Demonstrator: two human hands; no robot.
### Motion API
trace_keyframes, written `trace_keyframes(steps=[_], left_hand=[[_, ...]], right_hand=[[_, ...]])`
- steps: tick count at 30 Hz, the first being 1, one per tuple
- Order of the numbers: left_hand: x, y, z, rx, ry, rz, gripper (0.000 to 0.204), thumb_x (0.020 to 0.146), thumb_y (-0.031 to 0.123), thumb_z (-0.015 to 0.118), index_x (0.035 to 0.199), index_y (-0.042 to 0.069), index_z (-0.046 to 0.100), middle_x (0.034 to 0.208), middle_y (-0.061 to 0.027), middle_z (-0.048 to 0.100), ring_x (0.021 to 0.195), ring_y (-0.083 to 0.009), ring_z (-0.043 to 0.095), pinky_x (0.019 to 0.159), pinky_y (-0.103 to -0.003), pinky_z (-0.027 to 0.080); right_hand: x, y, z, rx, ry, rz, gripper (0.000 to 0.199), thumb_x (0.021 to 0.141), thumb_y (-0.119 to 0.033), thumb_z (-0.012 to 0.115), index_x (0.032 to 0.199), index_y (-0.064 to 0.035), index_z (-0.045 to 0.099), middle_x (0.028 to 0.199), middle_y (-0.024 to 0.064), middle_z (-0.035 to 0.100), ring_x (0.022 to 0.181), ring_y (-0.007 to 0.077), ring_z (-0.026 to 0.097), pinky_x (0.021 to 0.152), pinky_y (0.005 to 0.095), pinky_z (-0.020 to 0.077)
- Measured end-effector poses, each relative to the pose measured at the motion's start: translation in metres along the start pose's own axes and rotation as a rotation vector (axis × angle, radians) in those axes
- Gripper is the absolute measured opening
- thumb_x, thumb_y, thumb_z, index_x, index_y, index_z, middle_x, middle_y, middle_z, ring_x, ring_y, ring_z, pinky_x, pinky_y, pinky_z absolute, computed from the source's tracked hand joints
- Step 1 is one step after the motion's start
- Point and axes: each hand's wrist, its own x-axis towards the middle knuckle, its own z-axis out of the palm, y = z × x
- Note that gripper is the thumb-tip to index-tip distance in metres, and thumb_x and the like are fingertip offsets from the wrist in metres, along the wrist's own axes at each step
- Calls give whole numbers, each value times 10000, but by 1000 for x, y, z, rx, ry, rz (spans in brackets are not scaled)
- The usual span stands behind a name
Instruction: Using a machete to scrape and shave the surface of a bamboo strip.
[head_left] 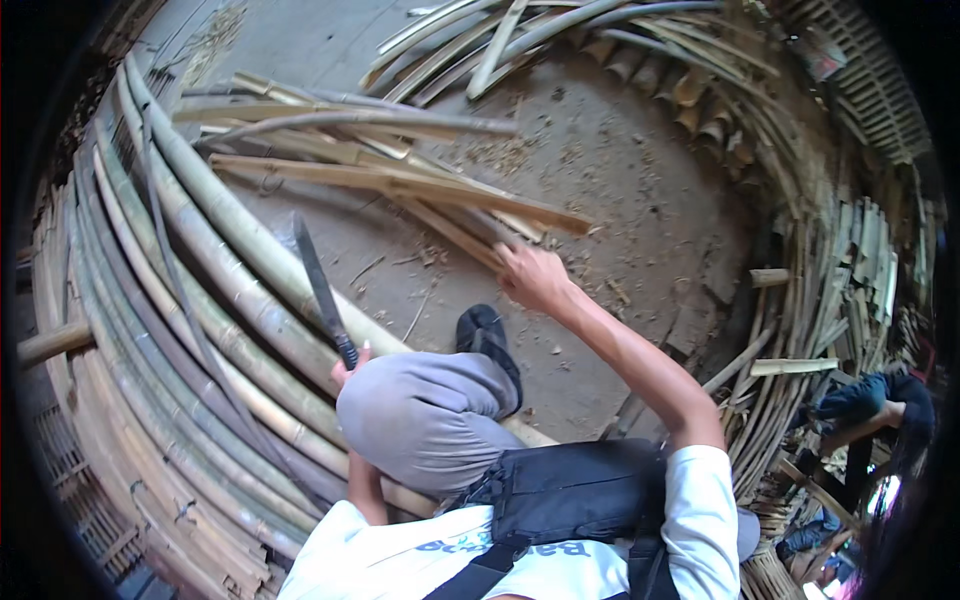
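My left hand (346, 371), partly hidden behind my bent knee, is closed round the handle of a long dark-bladed machete (318, 280). Its blade points up and away, over the long bamboo poles (215, 220) on my left. Stretched out ahead, my right hand (535, 275) has its fingers closed on the near end of a split bamboo strip (455, 231). That strip runs under a pile of other split bamboo pieces (400, 184) on the floor. Exactly how the fingertips sit on it is hidden.
More bamboo lengths (520, 40) lie in a curved heap at the far side. Bundled strips (790, 330) line the right. Shavings litter the concrete floor (620, 180). My shoe (487, 345) stands near the poles. Another person (865, 410) is at the right edge.
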Motion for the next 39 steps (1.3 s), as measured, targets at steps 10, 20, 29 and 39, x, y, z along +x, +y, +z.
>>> trace_keyframes(steps=[10, 20, 29, 39], left_hand=[[41, 211, 72, 274, -307, 518, 339, 868, 231, 704, 665, 41, 509, 545, 35, 444, 462, -78, 394, 437, -281, 304], [-138, 346, 149, 163, -938, 734, 272, 940, 238, 599, 1049, 2, 518, 717, 18, 479, 603, -65, 458, 516, -219, 360], [-197, 367, 289, 764, -706, 1625, 466, 828, 203, 496, 1125, -155, 510, 1158, -344, 523, 1171, -393, 502, 1021, -455, 379], [68, 347, 304, 1132, -676, 1581, 260, 831, 90, 623, 1083, 33, 603, 1048, -158, 589, 1015, -331, 563, 895, -409, 444]], right_hand=[[-191, 23, -232, -172, -191, 383, 475, 869, -262, 665, 1256, -63, 474, 1013, 183, 640, 974, 338, 629, 820, 442, 522], [-210, -66, -231, 599, 287, -373, 460, 1003, -378, 464, 1319, -44, 450, 1223, 168, 577, 1146, 263, 551, 956, 402, 464], [-175, 62, -246, 1279, 901, -245, 242, 931, -265, 565, 960, -25, 557, 822, 52, 602, 743, 151, 610, 703, 313, 518], [-123, 236, -148, 1192, 859, 31, 152, 919, -139, 587, 871, 5, 588, 680, 16, 572, 576, 87, 539, 580, 287, 522]])
